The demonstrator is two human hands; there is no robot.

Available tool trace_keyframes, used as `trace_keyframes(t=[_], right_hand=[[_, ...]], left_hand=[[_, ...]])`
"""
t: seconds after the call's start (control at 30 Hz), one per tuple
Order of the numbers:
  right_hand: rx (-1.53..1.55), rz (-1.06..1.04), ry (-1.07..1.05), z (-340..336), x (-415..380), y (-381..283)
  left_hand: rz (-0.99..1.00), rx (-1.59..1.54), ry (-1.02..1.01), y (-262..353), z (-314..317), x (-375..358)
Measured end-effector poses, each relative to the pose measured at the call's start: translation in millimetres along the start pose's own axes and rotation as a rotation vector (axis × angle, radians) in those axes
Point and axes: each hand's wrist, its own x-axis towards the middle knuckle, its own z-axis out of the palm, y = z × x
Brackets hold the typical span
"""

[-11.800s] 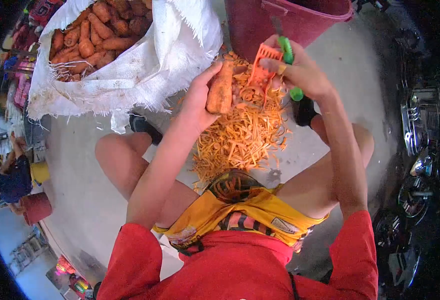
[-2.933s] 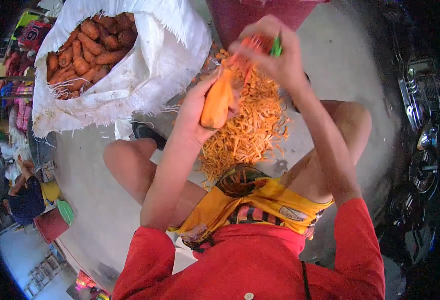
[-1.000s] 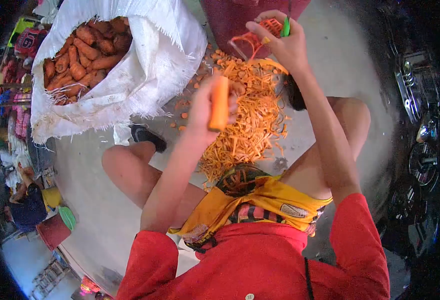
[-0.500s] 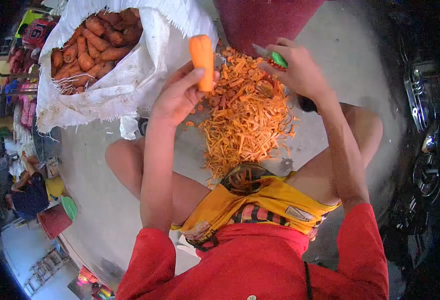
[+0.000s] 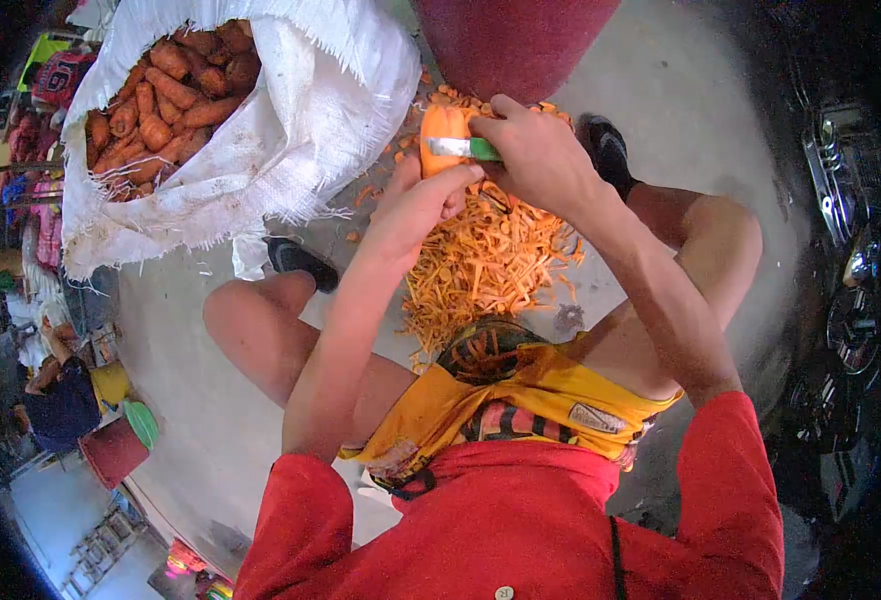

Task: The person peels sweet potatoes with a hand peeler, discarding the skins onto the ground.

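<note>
A peeled orange carrot (image 5: 442,121) is held out over the pile by my left hand (image 5: 423,212), whose fingers are closed round its lower part. My right hand (image 5: 541,160) grips a small green-handled knife (image 5: 451,147), and the blade lies across the carrot's side. Both hands are close together, with the left thumb near the knife handle. Below them a heap of carrot peelings and cut pieces (image 5: 491,265) covers the floor between my legs. Part of the carrot is hidden behind the fingers.
To the left stands an open white woven sack (image 5: 331,110) full of unpeeled carrots (image 5: 166,100). A dark red container (image 5: 511,45) is just beyond the heap. Metal pots (image 5: 851,325) line the right side. At far left are another person (image 5: 61,405) and a red bucket (image 5: 116,450).
My right hand has come left with the knife, bringing its blade onto the carrot. My left hand has moved right with the carrot, so both hands now meet over the heap.
</note>
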Motion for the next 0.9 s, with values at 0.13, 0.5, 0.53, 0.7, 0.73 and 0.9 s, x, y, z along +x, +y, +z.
trace_keyframes(t=[0.13, 0.5, 0.53, 0.7, 0.73, 0.9], right_hand=[[-0.026, 0.208, -0.156, 18, 14, 48], [-0.014, 0.064, -0.057, 21, -2, 17], [-0.068, 0.097, -0.110, 25, 4, 25], [-0.122, 0.364, -0.210, 25, 13, 74], [-0.122, 0.357, -0.215, 21, 11, 64], [0.030, 0.094, -0.109, 14, -2, 7]], left_hand=[[-0.035, 0.129, -0.021, -3, 4, -7], [-0.055, 0.197, 0.010, -16, -2, 2], [-0.045, 0.248, 0.017, -15, 1, 1], [-0.063, 0.210, 0.028, -7, 0, 2], [-0.076, 0.153, 0.078, -10, -2, 1], [-0.067, 0.067, 0.002, -12, -10, 9]])
